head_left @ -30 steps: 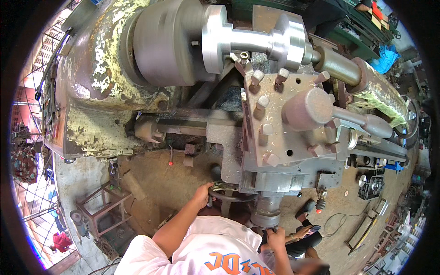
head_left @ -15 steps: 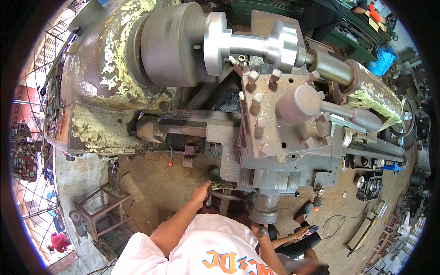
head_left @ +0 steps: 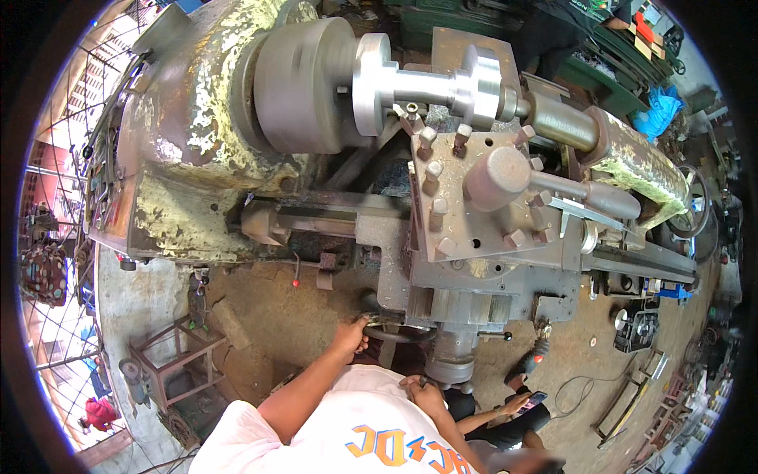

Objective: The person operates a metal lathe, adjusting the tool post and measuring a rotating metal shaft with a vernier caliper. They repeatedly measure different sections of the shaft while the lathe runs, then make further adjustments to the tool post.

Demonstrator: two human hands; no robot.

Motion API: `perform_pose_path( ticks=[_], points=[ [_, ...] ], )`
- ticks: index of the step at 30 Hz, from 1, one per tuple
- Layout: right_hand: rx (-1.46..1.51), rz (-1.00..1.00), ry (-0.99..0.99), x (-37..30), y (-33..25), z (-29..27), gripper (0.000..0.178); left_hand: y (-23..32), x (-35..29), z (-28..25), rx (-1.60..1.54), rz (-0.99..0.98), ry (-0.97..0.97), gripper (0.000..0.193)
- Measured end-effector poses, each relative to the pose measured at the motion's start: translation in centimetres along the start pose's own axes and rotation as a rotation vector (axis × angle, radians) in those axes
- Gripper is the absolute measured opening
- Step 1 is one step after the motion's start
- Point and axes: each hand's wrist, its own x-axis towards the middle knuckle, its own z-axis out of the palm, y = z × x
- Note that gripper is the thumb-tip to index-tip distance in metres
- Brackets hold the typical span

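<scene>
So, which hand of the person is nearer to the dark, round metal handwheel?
Left. The left hand is closed at the left edge of the handwheel, touching it; the right hand is apart from it, toward the picture's lower right.

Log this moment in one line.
left hand: on dark round metal handwheel; right hand: on dark crank handle; silver spool-shaped metal workpiece: beside grey cylindrical chuck

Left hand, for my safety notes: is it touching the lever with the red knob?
Apart: the head view shows brown floor between the left hand and the red-knobbed lever.
</scene>
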Motion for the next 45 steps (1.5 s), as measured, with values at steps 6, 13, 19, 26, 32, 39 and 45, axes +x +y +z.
perform_pose_path(
  ticks=[6,13,19,26,32,39,45],
  points=[
    [0.782,-0.24,-0.297,0.4,3.6,-1.4,0.048,1.0,-2.6,3.1,-0.131,0.019,0.076,0.031],
    [1.282,-0.657,-0.273,-0.5,7.1,-8.7,0.102,-0.2,-0.9,3.1,-0.085,0.004,0.067,0.022],
    [1.443,-0.482,-0.324,2.1,5.4,-7.5,0.126,-1.3,2.0,1.7,-0.213,-0.097,0.096,0.022],
    [1.531,-0.638,-0.81,5.4,3.8,-3.4,0.14,-1.0,1.6,1.5,-0.221,-0.083,0.031,0.038],
    [1.503,-0.588,-0.586,5.1,3.7,-5.2,0.138,-0.7,1.5,1.9,-0.223,-0.091,0.102,0.016],
    [1.414,-0.624,-0.68,4.8,2.1,-6.1,0.134,-0.7,1.7,2.2,-0.216,-0.109,0.109,0.015],
    [1.437,-0.559,-0.67,4.0,1.4,-6.5,0.13,-0.7,2.0,2.0,-0.226,-0.116,0.111,0.014]
  ],
)
